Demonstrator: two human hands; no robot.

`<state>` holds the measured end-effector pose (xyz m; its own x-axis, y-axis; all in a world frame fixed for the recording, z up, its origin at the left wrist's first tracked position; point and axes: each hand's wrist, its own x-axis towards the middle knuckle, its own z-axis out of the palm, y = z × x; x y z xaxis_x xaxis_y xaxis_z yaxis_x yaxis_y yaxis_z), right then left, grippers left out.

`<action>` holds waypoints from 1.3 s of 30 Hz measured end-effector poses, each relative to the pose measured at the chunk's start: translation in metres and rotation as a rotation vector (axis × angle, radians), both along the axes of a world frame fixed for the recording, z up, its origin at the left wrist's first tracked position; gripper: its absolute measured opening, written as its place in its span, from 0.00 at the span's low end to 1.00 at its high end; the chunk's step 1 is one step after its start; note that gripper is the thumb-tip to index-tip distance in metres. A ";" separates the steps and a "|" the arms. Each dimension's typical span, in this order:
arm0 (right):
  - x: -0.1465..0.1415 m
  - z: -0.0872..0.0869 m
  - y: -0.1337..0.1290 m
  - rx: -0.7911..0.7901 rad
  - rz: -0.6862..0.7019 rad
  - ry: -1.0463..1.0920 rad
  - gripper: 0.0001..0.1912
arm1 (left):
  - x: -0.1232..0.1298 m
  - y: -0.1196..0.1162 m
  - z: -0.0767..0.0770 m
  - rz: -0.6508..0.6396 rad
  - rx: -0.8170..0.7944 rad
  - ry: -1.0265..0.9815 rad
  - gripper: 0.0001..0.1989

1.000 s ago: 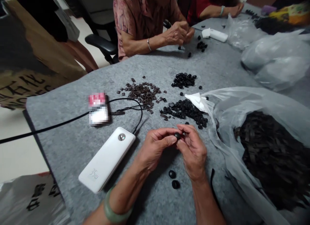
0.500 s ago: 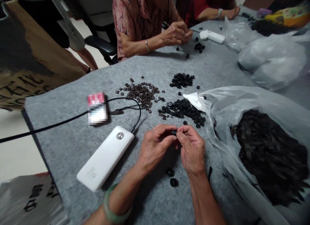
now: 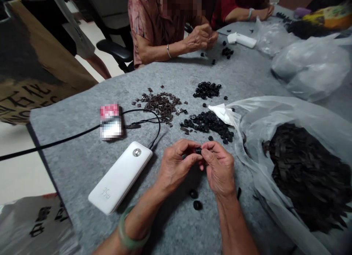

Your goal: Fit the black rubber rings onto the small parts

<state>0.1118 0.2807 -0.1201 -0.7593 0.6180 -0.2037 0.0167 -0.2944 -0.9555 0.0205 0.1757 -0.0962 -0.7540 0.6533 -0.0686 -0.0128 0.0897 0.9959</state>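
Note:
Between the fingertips of both hands is a small black round part [image 3: 198,150]. My left hand [image 3: 177,165], with a green bangle on its wrist, pinches the part from the left. Thumb and fingers of my right hand [image 3: 218,167] close on its right side. Two black round pieces [image 3: 197,205] lie on the grey table below the hands. Just beyond the hands are a pile of black discs [image 3: 210,124], a pile of black rings [image 3: 206,90] and a heap of small brown clips [image 3: 162,104].
A white power bank [image 3: 121,178] with a black cable lies left, near a red-and-white box [image 3: 110,122]. An open plastic bag [image 3: 253,167] of black strips stands right. Across the table [image 3: 68,137], a person's hands [image 3: 202,38] work near more black pieces and bags.
Both hands stay together in nearly the same place, and a little more of the black part shows between the fingertips. The other person's hands have shifted slightly.

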 end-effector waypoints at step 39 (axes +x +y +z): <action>0.002 -0.003 -0.001 0.125 -0.025 -0.087 0.20 | 0.004 0.007 -0.002 0.007 0.183 -0.336 0.09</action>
